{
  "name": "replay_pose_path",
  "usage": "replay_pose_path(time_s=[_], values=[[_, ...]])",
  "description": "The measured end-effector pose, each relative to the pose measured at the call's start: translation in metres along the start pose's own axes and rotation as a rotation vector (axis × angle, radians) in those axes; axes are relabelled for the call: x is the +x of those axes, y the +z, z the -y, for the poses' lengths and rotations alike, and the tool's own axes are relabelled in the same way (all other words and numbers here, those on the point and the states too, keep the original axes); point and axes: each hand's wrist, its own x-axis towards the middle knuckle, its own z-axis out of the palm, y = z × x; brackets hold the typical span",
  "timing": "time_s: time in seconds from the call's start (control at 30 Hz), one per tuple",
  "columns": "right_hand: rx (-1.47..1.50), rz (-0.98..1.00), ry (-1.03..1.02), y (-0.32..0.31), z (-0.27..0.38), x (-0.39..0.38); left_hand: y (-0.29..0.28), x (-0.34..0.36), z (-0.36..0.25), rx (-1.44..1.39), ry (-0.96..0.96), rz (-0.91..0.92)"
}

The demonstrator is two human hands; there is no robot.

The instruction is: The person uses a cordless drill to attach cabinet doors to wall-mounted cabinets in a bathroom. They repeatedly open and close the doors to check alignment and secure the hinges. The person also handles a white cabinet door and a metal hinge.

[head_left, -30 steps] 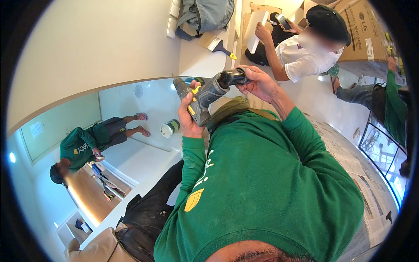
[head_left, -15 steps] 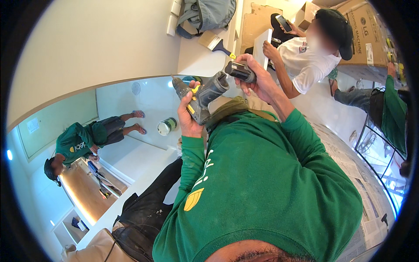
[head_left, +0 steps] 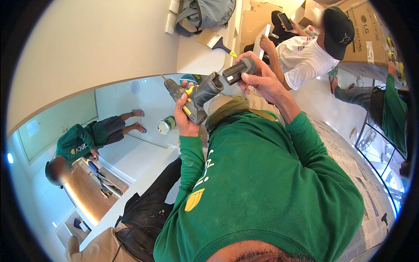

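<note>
My left hand (head_left: 185,118) is wrapped round a black and yellow cordless drill (head_left: 193,97), with a bit pointing to the upper left. The open base of the drill's handle faces right, towards my other hand. In my right hand (head_left: 262,76) is a dark battery pack (head_left: 238,71), gripped between thumb and fingers. The battery is close beside the handle's end; a small gap appears to separate them.
A paintbrush (head_left: 216,43) and a grey backpack (head_left: 205,15) lie on the pale surface ahead. One person in white (head_left: 305,59) sits at the right holding a phone; another in green (head_left: 78,142) is at the left. A paint can (head_left: 166,125) stands on the floor.
The drill has tilted and shifted slightly left. The battery has turned in my right hand, its end now nearer the drill handle. The person in white has turned their head.
</note>
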Motion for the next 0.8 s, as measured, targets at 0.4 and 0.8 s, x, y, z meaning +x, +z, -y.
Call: replay_pose_path(time_s=[0.4,0.8], values=[[-0.215,-0.053,0.036,0.019,-0.003,0.013,0.005,-0.003,-0.013,0.125,0.053,-0.013],[-0.27,-0.12,0.066,0.034,0.001,0.024,0.008,-0.004,-0.022,0.236,0.106,-0.005]])
